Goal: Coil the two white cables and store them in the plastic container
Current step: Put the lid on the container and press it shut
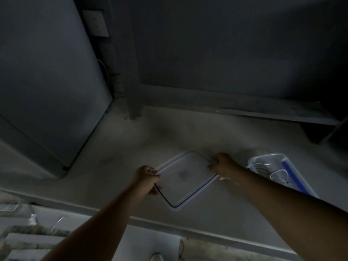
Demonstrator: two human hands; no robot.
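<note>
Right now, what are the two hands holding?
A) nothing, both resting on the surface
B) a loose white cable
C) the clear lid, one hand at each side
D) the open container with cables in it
C: the left hand and the right hand each grip an opposite edge of the lid, while the container with the white cables sits apart, past the right hand.

Low light; whole view dim, soft. Left hand (147, 178) grip covers the lid (185, 178) corner; fingertips under the rim not visible. Right hand (223, 165) hides the opposite corner. Container (271, 162): near end behind right forearm; white cables (278, 175) inside only partly seen, coil count unreadable. Both arms cut off at bottom edge. Items at bottom left too blurred to ID.
</note>
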